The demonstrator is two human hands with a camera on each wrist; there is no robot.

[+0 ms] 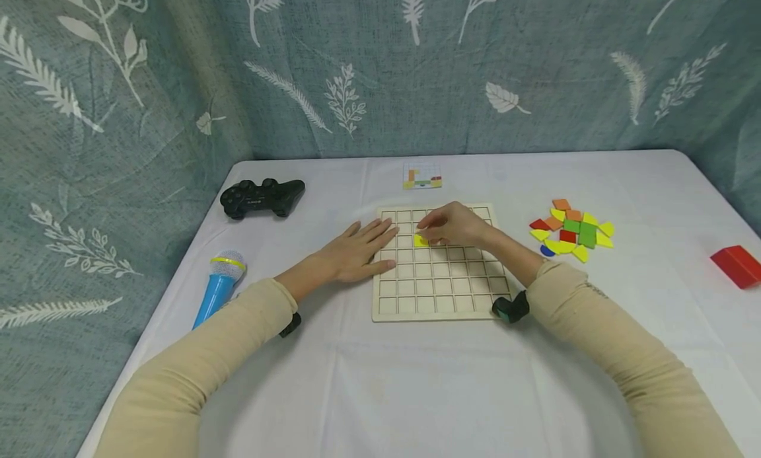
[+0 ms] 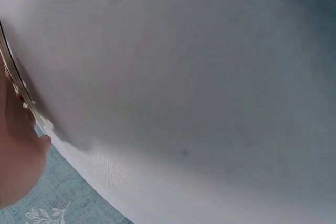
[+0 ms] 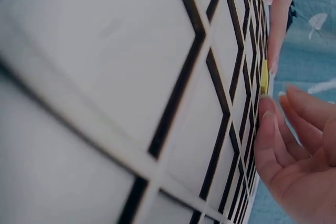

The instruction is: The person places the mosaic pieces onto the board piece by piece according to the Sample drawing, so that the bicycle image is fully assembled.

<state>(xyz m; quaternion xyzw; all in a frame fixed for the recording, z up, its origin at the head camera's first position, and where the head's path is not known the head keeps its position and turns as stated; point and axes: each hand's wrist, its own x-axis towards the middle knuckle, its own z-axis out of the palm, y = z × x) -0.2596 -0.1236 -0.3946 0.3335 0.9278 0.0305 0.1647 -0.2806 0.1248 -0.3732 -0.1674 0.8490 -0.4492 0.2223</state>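
Note:
A wooden grid board lies on the white table in the head view. My left hand is spread with its fingers straight, the fingertips resting on the board's left edge; part of this hand shows in the left wrist view. With curled fingers, my right hand pinches a small yellow tile at a cell in the upper left part of the grid. In the right wrist view the yellow tile touches the fingertips of the right hand. The fingers partly hide the tile.
Several coloured tiles lie loose right of the board. A small pattern card is behind it. On the left are a black game controller and a blue toy microphone. A red block sits at far right.

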